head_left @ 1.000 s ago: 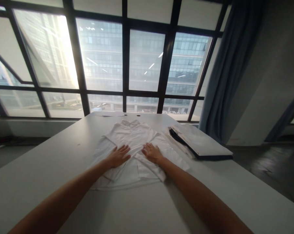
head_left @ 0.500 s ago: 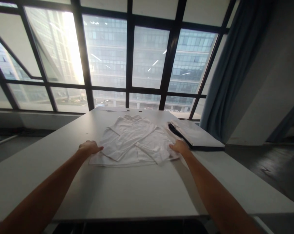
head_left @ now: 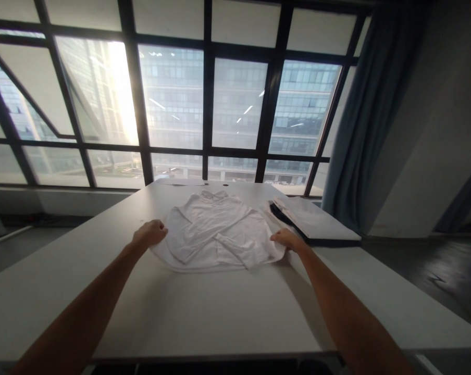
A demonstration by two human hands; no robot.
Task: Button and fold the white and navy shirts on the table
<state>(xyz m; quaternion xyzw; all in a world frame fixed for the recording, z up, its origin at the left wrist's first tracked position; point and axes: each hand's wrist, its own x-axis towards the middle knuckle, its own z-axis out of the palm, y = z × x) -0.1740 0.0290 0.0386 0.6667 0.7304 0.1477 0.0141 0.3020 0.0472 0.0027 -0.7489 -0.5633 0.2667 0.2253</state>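
Observation:
A white shirt (head_left: 215, 234) lies on the white table (head_left: 204, 317), its collar toward the window and its sleeves folded inward across the body. My left hand (head_left: 151, 233) is closed on the shirt's left edge, fingers curled in. At the opposite edge, my right hand (head_left: 288, 238) pinches the cloth between thumb and fingers. The shirt's hem curves between the two hands on the side nearest me, and its side edges look slightly raised.
To the right of the shirt lies a stack of folded clothes (head_left: 317, 221), white on top with dark cloth beneath. A flat white sheet (head_left: 181, 182) rests at the far table edge. Beyond stand black-framed windows (head_left: 235, 104) and a blue curtain (head_left: 345, 156).
My left hand has closed tighter on the shirt's edge and moved slightly right. The shirt's lower corners have lifted, so the hem now curves. The camera view has tilted up a little.

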